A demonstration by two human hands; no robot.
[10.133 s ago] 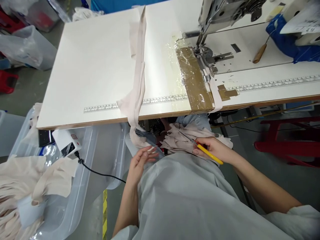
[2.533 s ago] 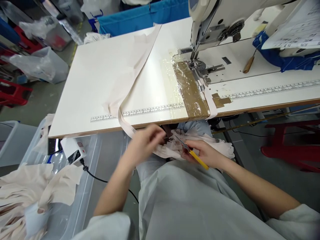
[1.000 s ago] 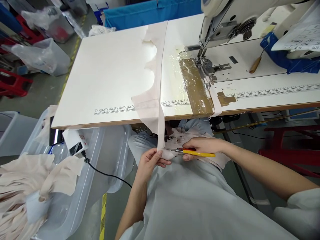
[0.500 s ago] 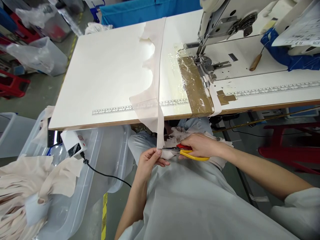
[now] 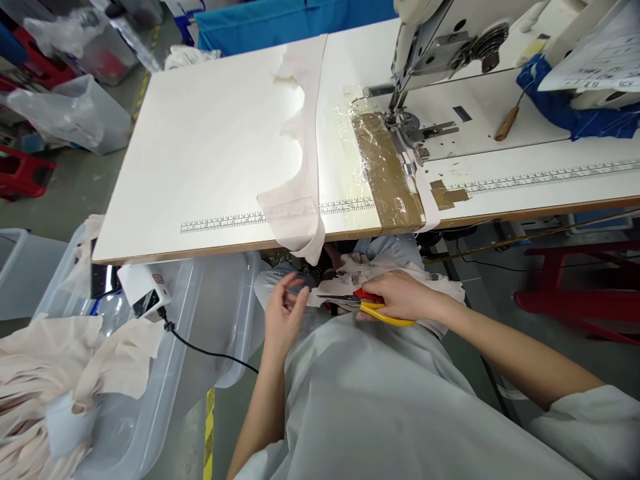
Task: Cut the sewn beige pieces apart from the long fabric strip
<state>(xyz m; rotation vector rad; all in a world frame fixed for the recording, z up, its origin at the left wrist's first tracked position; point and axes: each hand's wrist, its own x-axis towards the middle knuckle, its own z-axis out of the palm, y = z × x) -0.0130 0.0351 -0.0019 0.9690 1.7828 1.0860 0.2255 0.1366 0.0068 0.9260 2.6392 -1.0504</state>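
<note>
My right hand (image 5: 400, 293) is closed around the red and yellow handles of a pair of scissors (image 5: 375, 309), whose blades point left over my lap. To their left, my left hand (image 5: 285, 312) is raised with its fingers apart and nothing in it. A pale pink fabric piece (image 5: 307, 147) with a scalloped left side lies on the white table, its curled lower end hanging over the front edge, just above my left hand. More pale fabric (image 5: 365, 270) is bunched on my lap, partly under the scissors and right hand.
A sewing machine (image 5: 430, 60) stands on the table (image 5: 200, 147) at right, with a wooden-handled awl (image 5: 507, 125) beside it. At lower left, a clear plastic bin (image 5: 150, 413) holds a tied bundle of pale fabric (image 5: 45, 360). A black cable (image 5: 215, 355) runs from a white box (image 5: 144, 289).
My left hand has let go of the fabric strip, moved left and opened. The strip's end has sprung up and curls at the table edge. The scissors have barely moved.
</note>
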